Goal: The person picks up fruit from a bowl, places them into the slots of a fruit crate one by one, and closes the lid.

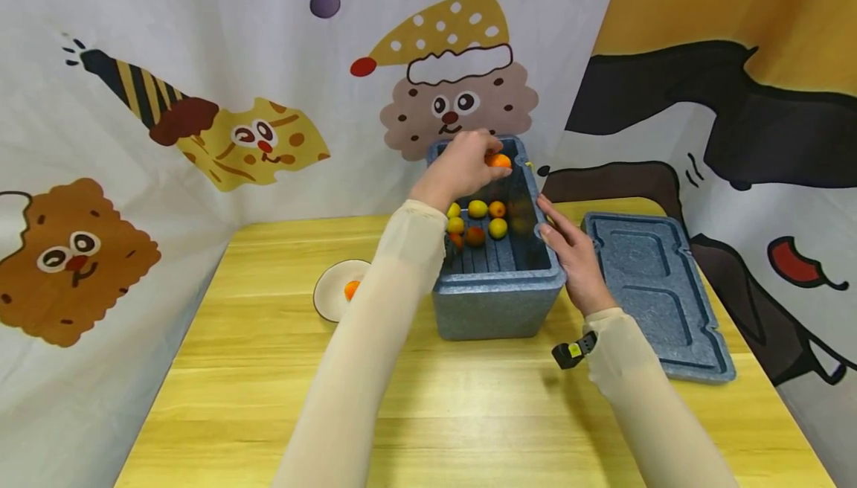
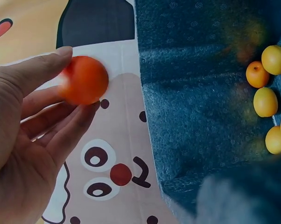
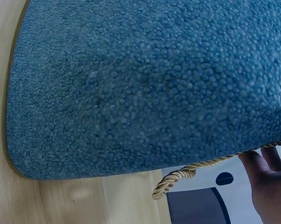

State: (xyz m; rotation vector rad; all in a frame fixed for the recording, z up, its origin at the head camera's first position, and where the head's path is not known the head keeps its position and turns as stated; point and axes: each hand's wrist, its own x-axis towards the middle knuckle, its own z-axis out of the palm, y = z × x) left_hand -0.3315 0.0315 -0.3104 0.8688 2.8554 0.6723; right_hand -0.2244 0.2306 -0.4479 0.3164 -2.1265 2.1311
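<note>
My left hand [image 1: 467, 164] pinches a small orange [image 1: 498, 161] between thumb and fingertips, above the far end of a grey-blue foam box [image 1: 498, 313]. The left wrist view shows the orange [image 2: 86, 80] at the fingertips, with the left hand [image 2: 33, 121] beside the box wall [image 2: 191, 116]. Inside the box lie several small fruits, among them a yellow fruit [image 1: 498, 228] and a dark reddish one [image 1: 474, 236]. My right hand [image 1: 576, 257] rests against the box's right side near the rim, fingers extended. In the right wrist view its fingers touch a twisted cord [image 3: 177, 179] along the box.
Left of the box, partly behind my left sleeve, stands a white bowl [image 1: 328, 294] holding another orange fruit [image 1: 351, 290]. The box's foam lid [image 1: 643, 272] lies on the wooden table [image 1: 254, 369] to the right. A cartoon-printed curtain [image 1: 268, 27] hangs behind the table.
</note>
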